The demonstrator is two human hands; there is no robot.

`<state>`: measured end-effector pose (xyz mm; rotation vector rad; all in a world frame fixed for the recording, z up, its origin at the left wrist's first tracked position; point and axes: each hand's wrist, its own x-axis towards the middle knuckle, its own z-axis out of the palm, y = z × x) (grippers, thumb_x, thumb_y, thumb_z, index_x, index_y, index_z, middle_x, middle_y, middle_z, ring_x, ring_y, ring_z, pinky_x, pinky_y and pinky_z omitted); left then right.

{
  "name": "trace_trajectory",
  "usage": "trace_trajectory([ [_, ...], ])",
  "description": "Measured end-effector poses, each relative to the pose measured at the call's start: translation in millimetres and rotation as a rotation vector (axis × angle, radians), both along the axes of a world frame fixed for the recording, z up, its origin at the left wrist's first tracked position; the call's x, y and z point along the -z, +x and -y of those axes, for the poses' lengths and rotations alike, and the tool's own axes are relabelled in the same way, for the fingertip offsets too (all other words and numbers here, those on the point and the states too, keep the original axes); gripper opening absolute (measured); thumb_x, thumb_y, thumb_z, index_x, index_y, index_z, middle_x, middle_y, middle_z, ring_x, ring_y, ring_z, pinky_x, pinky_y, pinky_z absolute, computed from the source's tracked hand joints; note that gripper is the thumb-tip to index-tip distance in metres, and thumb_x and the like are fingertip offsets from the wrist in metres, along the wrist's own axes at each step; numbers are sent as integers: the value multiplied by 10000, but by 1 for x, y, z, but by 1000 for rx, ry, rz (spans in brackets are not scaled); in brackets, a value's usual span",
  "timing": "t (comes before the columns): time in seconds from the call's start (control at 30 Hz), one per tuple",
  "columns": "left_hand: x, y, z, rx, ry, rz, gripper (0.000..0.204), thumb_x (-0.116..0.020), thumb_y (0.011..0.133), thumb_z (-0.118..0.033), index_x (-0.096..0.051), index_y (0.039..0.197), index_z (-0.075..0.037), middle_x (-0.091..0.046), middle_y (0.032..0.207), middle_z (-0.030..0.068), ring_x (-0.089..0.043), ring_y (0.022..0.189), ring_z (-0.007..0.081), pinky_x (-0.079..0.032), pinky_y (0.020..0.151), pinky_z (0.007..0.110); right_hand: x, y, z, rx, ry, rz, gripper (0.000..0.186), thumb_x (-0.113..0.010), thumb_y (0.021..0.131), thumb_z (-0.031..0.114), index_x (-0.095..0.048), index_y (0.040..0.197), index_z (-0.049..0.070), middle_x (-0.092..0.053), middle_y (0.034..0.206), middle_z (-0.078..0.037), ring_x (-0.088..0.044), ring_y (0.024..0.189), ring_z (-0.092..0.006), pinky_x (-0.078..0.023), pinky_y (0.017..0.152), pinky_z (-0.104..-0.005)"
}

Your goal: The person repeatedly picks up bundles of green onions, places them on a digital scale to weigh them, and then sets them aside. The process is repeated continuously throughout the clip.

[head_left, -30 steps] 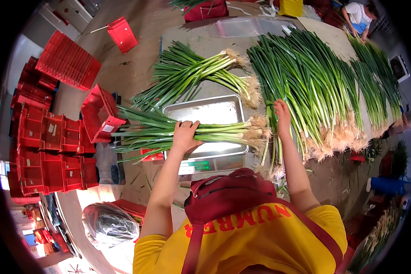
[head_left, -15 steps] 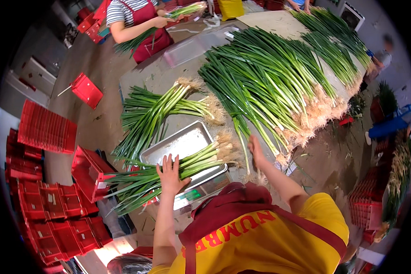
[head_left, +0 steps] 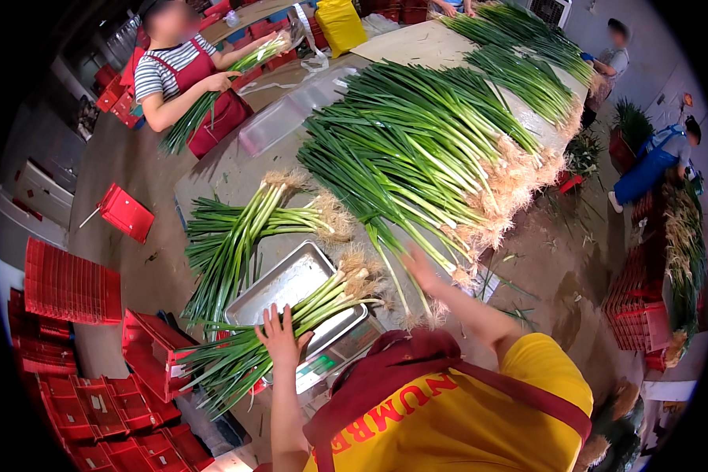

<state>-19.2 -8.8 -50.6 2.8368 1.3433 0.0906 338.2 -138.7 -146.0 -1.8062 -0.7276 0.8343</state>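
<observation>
My left hand (head_left: 282, 340) has its fingers spread on the leafy part of a green onion bunch (head_left: 326, 303), which lies across a steel tray (head_left: 275, 279) on a scale with a green display (head_left: 321, 363). My right hand (head_left: 418, 266), fingers loosely extended, is among a few loose stalks right of the tray, at the near edge of a large pile of green onions (head_left: 401, 134); its fingertips are partly hard to make out. Two crossed bunches (head_left: 252, 224) lie beyond the tray, their pale roots toward the right.
Red crates (head_left: 71, 279) are stacked left, more (head_left: 637, 307) right. A red crate (head_left: 153, 354) stands beside the scale. Across the table (head_left: 401, 47), a co-worker (head_left: 173, 79) holds onions near a plastic sheet (head_left: 291, 110) and yellow sack (head_left: 340, 27). Other workers (head_left: 653, 165) are at right.
The view has swung, bringing the co-worker across the table into sight. My left hand has loosened from gripping the bunch to spread fingers. My right hand stays at the stalks on the right.
</observation>
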Motion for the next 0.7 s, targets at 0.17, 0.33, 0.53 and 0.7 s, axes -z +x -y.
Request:
trace_trajectory([
  [0.17,-7,-17,7,-66,2,55,979,-746,590,-451,-275,1380,-116,-228,1437,145,-175,1338,329,-67,1033,597,-18,109,6,186,-115,670,597,-672,733,220,-431,1235,2,-444,1247,-206,-414,1166,-345,-327,989,-404],
  [0.33,-11,-15,16,-77,-74,-21,914,-700,647,-451,-271,1382,-117,-224,1433,138,-166,1332,339,-75,1029,614,-7,156,15,127,-594,919,500,-631,748,191,-480,1199,38,-518,1159,-195,-493,1070,-338,-331,964,-444],
  [0.53,-10,-20,35,-142,-47,101,866,-687,662,-401,-289,1372,-107,-257,1414,148,-186,1322,344,-68,1035,598,19,111,20,-67,-190,728,281,-546,849,264,-556,1033,53,-600,742,-102,-586,720,-263,-450,649,-368],
  [0.7,-9,-32,60,-240,-32,196,781,-663,697,-348,-319,1351,-97,-270,1400,168,-215,1310,346,-79,1025,578,-60,40,-15,-11,35,20,312,-471,920,282,-541,1089,29,-489,692,-2,-455,628,-95,-368,554,-229],
])
